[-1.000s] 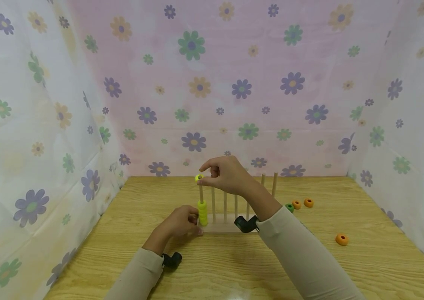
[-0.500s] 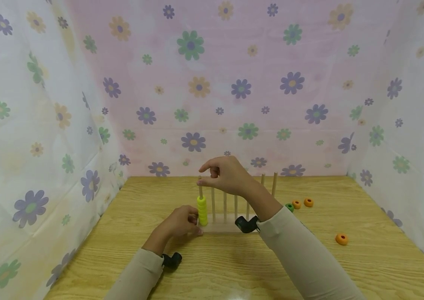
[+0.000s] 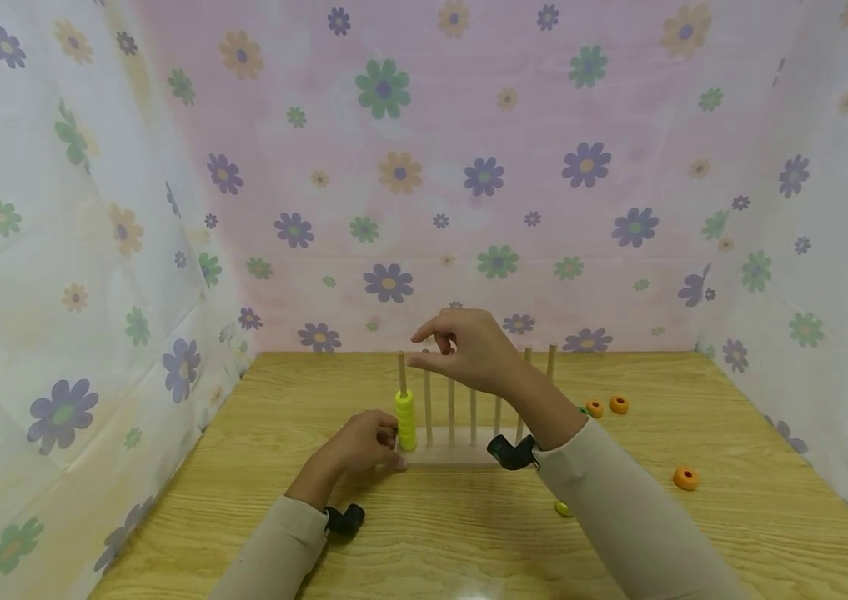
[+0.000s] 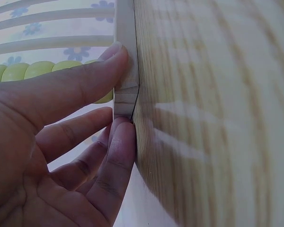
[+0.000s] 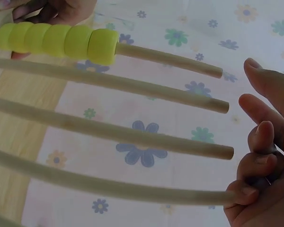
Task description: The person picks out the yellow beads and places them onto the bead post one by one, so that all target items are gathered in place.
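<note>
A wooden peg rack [image 3: 446, 453] stands on the table, with several upright pegs on its base. Yellow rings [image 3: 404, 422] are stacked on its leftmost peg, whose bare top sticks up above them. My left hand [image 3: 363, 443] grips the left end of the base; in the left wrist view its thumb and fingers lie around the wooden base end [image 4: 125, 97]. Beside the tip of the leftmost peg is my right hand [image 3: 472, 350], thumb and index finger apart, holding nothing. The right wrist view shows the yellow rings [image 5: 57, 40] pressed together in a row and the right hand [image 5: 270, 156] near the peg tips.
Two orange rings [image 3: 594, 407] [image 3: 619, 404] lie right of the rack, with a green ring [image 3: 583, 411] partly hidden by the right arm. Nearer stands another orange ring [image 3: 685, 477]. A yellow ring [image 3: 563, 508] peeks out under the right sleeve. Flowered sheets [image 3: 439, 175] enclose the table.
The yellow ring at the peg's top has dropped onto the stack. My right hand has since moved slightly right, off the peg. The left hand has stayed put.
</note>
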The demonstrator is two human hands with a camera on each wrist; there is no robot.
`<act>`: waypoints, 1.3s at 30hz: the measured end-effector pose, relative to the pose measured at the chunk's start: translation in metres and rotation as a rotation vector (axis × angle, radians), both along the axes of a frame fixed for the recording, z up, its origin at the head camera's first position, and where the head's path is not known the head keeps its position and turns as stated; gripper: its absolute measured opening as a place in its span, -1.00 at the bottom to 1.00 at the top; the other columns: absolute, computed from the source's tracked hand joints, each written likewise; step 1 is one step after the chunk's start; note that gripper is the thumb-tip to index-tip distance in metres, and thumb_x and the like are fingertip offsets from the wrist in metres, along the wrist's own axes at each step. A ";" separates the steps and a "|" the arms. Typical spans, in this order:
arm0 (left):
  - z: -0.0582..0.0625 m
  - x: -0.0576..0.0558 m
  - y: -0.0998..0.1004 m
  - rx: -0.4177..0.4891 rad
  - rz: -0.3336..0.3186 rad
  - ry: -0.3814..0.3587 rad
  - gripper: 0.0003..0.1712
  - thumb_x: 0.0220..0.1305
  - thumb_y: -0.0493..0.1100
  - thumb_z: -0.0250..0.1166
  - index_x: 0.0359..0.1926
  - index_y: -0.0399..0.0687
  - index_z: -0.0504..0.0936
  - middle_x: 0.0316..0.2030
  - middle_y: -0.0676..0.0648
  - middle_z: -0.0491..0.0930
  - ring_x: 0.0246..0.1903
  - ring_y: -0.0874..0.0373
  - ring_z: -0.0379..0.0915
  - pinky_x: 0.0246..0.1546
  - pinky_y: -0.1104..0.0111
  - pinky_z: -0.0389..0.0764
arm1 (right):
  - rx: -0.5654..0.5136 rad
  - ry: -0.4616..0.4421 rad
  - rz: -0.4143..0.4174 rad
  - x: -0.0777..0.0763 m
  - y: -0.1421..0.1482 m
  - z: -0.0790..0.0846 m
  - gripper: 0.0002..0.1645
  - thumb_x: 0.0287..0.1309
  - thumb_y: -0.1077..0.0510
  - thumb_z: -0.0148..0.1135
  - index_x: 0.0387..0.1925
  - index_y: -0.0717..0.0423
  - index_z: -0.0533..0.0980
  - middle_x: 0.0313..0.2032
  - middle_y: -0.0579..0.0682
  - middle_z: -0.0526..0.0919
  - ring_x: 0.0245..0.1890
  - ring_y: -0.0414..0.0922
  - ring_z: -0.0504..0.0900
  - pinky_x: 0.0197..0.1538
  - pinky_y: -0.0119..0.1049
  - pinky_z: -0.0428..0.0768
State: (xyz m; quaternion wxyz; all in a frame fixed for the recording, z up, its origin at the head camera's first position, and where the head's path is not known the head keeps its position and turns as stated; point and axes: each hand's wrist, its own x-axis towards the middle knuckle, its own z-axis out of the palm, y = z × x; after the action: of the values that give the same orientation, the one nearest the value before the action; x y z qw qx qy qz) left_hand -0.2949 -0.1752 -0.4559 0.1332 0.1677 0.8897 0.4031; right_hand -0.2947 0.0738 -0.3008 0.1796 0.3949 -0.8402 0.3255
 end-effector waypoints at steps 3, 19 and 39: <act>-0.001 0.000 0.000 0.001 0.002 0.001 -0.49 0.06 -0.14 0.65 0.06 0.00 0.72 -0.32 -0.02 0.60 -0.35 0.11 0.43 -0.31 0.26 0.46 | 0.000 0.016 0.010 0.002 0.005 0.000 -0.71 0.19 -0.07 0.54 -0.09 -0.11 0.76 -0.52 -0.19 0.45 -0.51 -0.18 0.31 -0.36 -0.28 0.34; -0.002 0.000 0.000 0.012 -0.012 0.006 -0.58 0.06 -0.16 0.65 -0.03 0.03 0.73 -0.42 -0.02 0.53 -0.43 0.13 0.36 -0.40 0.28 0.40 | -0.033 0.065 0.073 0.019 0.034 -0.009 -0.74 0.17 -0.07 0.55 -0.11 -0.16 0.75 -0.47 -0.24 0.50 -0.52 -0.25 0.27 -0.39 -0.32 0.32; 0.000 0.001 0.002 0.014 0.018 -0.022 -0.48 0.04 -0.16 0.66 0.06 0.01 0.71 -0.35 -0.03 0.55 -0.38 0.12 0.38 -0.39 0.29 0.42 | -0.013 0.014 0.022 0.040 0.084 -0.032 -0.73 0.16 -0.06 0.56 -0.09 -0.30 0.72 -0.40 -0.37 0.55 -0.45 -0.25 0.42 -0.36 -0.33 0.46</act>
State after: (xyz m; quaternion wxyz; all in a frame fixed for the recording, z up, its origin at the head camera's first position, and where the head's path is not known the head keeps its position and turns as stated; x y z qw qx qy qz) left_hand -0.2935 -0.1735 -0.4561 0.1380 0.1560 0.8869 0.4124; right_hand -0.2547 0.1579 -0.3325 0.1846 0.4052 -0.8324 0.3298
